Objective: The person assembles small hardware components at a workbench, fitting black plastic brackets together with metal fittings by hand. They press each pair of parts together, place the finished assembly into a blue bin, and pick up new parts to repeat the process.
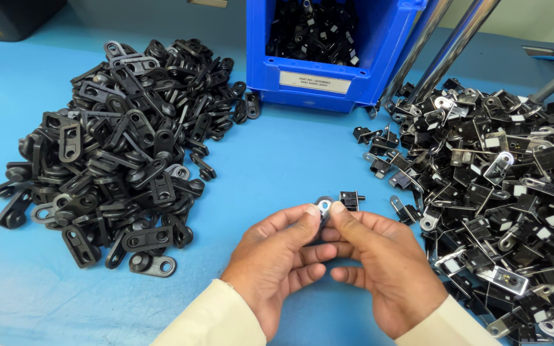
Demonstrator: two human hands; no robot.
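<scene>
My left hand (277, 263) and my right hand (379, 269) meet at the lower middle over the blue table (277, 166). Between their thumbs and forefingers they pinch one small black part with a metal eyelet (324, 206); most of it is hidden by the fingers. A small black block part (350, 200) lies on the table just beyond the fingertips, apart from them. Cream sleeves cover both wrists.
A big heap of black plastic brackets (117, 147) lies at the left. A heap of black and metal switch parts (501, 192) fills the right. A blue bin (328, 51) with more parts stands at the back, two metal rods (444, 45) beside it.
</scene>
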